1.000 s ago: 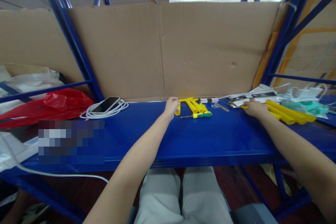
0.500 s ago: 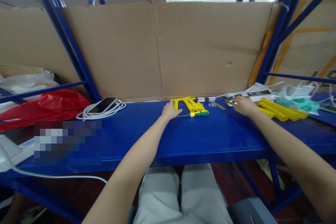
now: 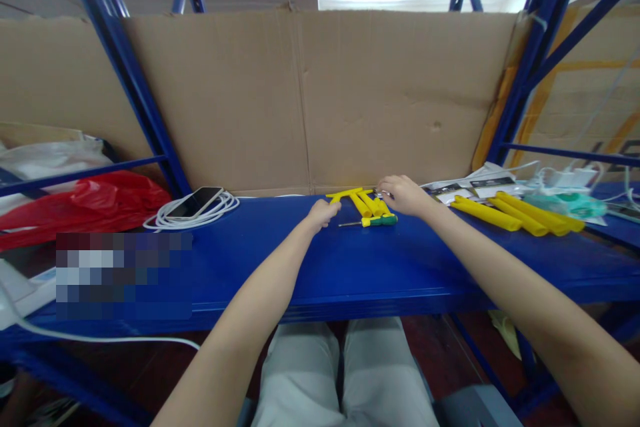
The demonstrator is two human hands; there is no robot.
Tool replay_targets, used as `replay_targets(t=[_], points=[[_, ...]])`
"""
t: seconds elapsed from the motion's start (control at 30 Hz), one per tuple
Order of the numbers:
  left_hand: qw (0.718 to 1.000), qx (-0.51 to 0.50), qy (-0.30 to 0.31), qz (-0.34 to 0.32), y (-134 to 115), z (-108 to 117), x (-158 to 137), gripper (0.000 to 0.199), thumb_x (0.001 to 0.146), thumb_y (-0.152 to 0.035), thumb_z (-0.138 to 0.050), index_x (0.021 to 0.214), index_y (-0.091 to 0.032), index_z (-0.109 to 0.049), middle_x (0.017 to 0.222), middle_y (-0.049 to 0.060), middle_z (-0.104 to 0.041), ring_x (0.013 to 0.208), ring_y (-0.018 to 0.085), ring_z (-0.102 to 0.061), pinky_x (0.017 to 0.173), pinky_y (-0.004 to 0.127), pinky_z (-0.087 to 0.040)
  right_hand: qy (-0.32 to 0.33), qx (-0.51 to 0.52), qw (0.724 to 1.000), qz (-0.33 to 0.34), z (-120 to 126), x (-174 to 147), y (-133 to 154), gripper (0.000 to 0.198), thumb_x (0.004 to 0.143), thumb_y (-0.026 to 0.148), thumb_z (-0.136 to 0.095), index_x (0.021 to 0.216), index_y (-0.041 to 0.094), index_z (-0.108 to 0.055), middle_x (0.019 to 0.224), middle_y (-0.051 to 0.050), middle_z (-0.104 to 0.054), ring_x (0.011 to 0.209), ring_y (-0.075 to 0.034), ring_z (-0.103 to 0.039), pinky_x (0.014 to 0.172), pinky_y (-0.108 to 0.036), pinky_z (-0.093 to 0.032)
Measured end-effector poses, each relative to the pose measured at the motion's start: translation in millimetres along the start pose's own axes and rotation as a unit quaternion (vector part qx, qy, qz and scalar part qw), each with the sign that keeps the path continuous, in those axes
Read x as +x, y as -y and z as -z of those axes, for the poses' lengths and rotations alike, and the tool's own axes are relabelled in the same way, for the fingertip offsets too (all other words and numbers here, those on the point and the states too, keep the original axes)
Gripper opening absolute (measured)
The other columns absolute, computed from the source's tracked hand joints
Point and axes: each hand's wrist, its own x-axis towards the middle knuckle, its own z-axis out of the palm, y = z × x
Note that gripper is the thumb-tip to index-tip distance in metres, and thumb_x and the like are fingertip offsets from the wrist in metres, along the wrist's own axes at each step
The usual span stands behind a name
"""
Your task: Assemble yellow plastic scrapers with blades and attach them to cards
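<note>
My left hand (image 3: 323, 215) is closed around the handle of a yellow T-shaped tool (image 3: 346, 194), its crossbar lying toward the back of the blue table. My right hand (image 3: 404, 195) is over the back of the table, fingertips pinched beside other yellow handles (image 3: 361, 205); whatever is between them is too small to make out. In front of those handles lies a screwdriver (image 3: 381, 221) with a green and yellow grip, its shaft pointing left. The right hand hides the small strips and bits behind it.
Yellow tubes (image 3: 520, 215) and flat packets (image 3: 483, 185) lie to the right, by a green plastic bag (image 3: 567, 203). On the left are a phone (image 3: 196, 203) on a coiled white cable (image 3: 227, 203) and a red bag (image 3: 115, 203). Cardboard (image 3: 400, 100) stands behind.
My right hand has moved left from the packets to beside the yellow handles, uncovering a yellow tube. My left hand has closed on the T-shaped tool's handle.
</note>
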Motion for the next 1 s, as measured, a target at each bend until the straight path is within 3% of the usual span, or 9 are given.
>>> replay_targets(t=[0.07,0.13,0.27,0.53,0.77,1.0], points=[[0.993,-0.104,0.042,0.037,-4,2,-1,0.009,0.073,-0.024,-0.055,0.076,-0.017,-0.050,0.053,-0.001,-0.048,0.041,0.011,-0.045,0.040,0.021,-0.029,-0.009,0.024,1.000,0.008,2,14,10,0.024,0.083,0.016,-0.042,0.090,0.015,-0.065,0.095,-0.011,-0.066,0.091,-0.020,-0.057,0.077,-0.029,-0.037],[0.982,-0.169,0.062,0.056,-7,4,-2,0.004,0.075,-0.020,-0.050,0.073,-0.017,-0.047,0.048,-0.005,-0.040,0.034,0.006,-0.032,0.036,0.019,-0.023,-0.022,0.052,0.998,0.004,0,22,19,0.023,0.083,0.015,-0.043,0.089,0.015,-0.065,0.094,-0.011,-0.066,0.089,-0.020,-0.057,0.075,-0.029,-0.038],[0.939,-0.311,0.100,0.108,-12,9,-5,0.002,0.078,-0.016,-0.046,0.079,-0.017,-0.046,0.050,-0.003,-0.044,0.034,0.006,-0.033,0.036,0.016,-0.027,-0.031,0.113,0.993,-0.025,-14,20,30,0.022,0.082,0.015,-0.044,0.085,0.013,-0.066,0.089,-0.011,-0.067,0.083,-0.019,-0.059,0.073,-0.027,-0.041],[0.899,-0.400,0.106,0.145,-14,14,-6,0.023,0.084,-0.025,-0.035,0.098,-0.015,-0.050,0.048,-0.002,-0.047,0.034,0.009,-0.036,0.037,0.020,-0.032,0.133,0.197,0.969,-0.066,-23,5,29,0.020,0.079,0.022,-0.054,0.079,0.013,-0.072,0.081,-0.008,-0.070,0.071,-0.017,-0.061,0.064,-0.024,-0.042],[0.874,-0.478,0.048,0.068,-13,20,-5,0.037,0.082,-0.029,-0.033,0.111,-0.014,-0.051,0.054,0.000,-0.056,0.036,0.010,-0.039,0.041,0.022,-0.034,0.195,0.217,0.952,-0.090,-13,3,27,0.025,0.073,0.027,-0.064,0.095,0.020,-0.073,0.087,-0.005,-0.072,0.074,-0.018,-0.063,0.065,-0.025,-0.044],[0.812,-0.581,0.051,-0.011,-23,23,-15,0.029,0.079,-0.027,-0.033,0.099,-0.015,-0.051,0.056,-0.001,-0.058,0.035,0.009,-0.039,0.039,0.021,-0.031,0.264,0.198,0.934,-0.136,-1,-7,10,0.024,0.069,0.025,-0.066,0.091,0.020,-0.075,0.085,-0.004,-0.072,0.076,-0.019,-0.064,0.066,-0.025,-0.046]])
